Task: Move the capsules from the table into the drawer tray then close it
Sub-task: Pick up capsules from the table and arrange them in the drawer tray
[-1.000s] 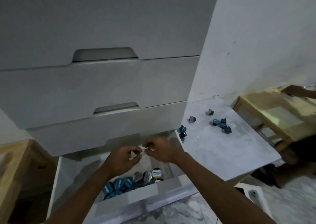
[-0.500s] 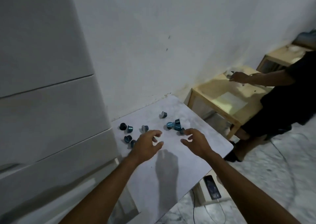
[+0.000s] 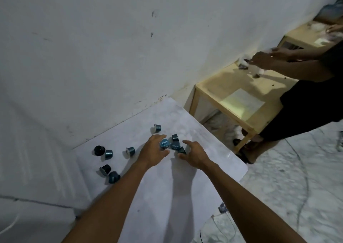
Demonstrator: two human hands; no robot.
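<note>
Several blue and dark capsules lie scattered on the white table (image 3: 167, 196). One cluster sits at the table's left: a black capsule (image 3: 98, 150), a teal one (image 3: 108, 154) and two more near the edge (image 3: 105, 169). My left hand (image 3: 154, 152) curls its thumb and forefinger around a blue capsule (image 3: 164, 144) in the middle cluster. My right hand (image 3: 194, 154) is spread, with a dark capsule (image 3: 181, 150) between thumb and forefinger. A lone capsule (image 3: 157, 128) lies farther back. The drawer and its tray are out of view.
The grey drawer unit (image 3: 27, 168) stands against the table's left side. A low wooden table (image 3: 232, 101) is to the right, with another person in black (image 3: 306, 103) working at it. A small device and cables (image 3: 221, 206) lie on the marble floor.
My view swung from the open drawer to the table. Both hands left the drawer and reached forward to the middle cluster; the left hand now wraps a blue capsule.
</note>
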